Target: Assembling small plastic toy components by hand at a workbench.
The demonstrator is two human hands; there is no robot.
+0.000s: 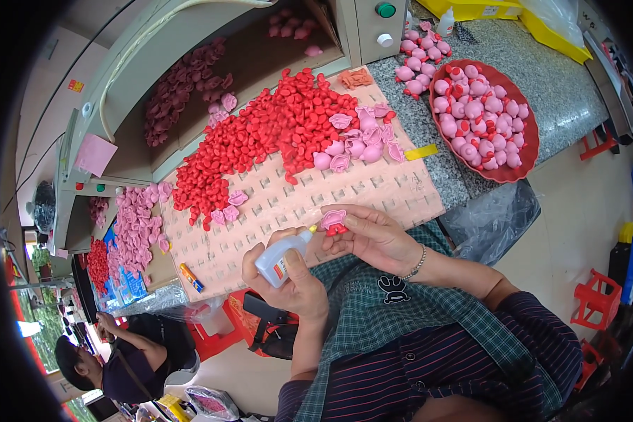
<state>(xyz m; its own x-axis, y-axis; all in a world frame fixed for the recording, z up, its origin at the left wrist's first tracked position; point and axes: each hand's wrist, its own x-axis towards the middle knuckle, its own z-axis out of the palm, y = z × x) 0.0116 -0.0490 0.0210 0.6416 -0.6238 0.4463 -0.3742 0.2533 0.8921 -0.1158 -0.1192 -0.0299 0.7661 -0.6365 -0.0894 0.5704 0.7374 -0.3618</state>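
Centrally, left hand (pixel 304 287) grips bottle (pixel 280 263); right hand (pixel 383 243) pinches part (pixel 333 219); bare mat (pixel 260 225) beyond, near edge close by.

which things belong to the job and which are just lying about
Seemingly part of the job:
squeeze bottle, in the left hand
pink-and-red piece, in the right hand
pile of red pieces
red bowl of pink pieces

Seemingly unrelated:
orange-and-blue stick
pink paper
red stool
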